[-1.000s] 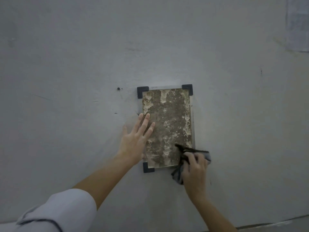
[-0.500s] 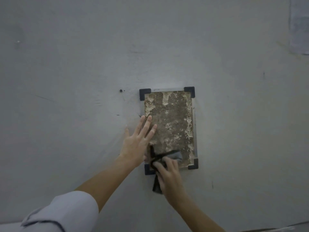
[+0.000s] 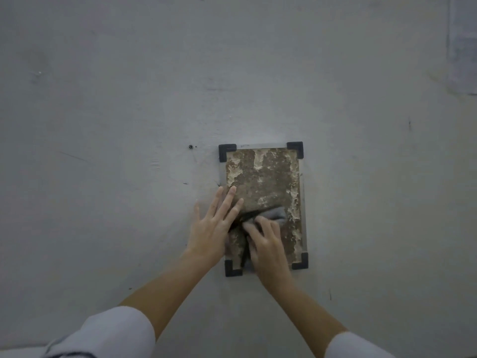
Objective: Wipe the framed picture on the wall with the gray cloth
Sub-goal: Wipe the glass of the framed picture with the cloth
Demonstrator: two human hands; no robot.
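A picture [image 3: 263, 182] hangs on a gray wall [image 3: 103, 125]. The left hand [image 3: 214, 226], open flat, steadies its left edge. The right hand [image 3: 265, 241], closed around a gray cloth [image 3: 276, 214], has moved up from the bottom edge to mid-picture; the upper half likely remains unwiped.

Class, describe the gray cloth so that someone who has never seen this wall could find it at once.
Start at the plain gray wall and find the one framed picture, mottled brown with black corner pieces. On its lower half the right hand presses the gray cloth. It is the only soft, crumpled thing there, a dark tail hanging beside the flat left hand.
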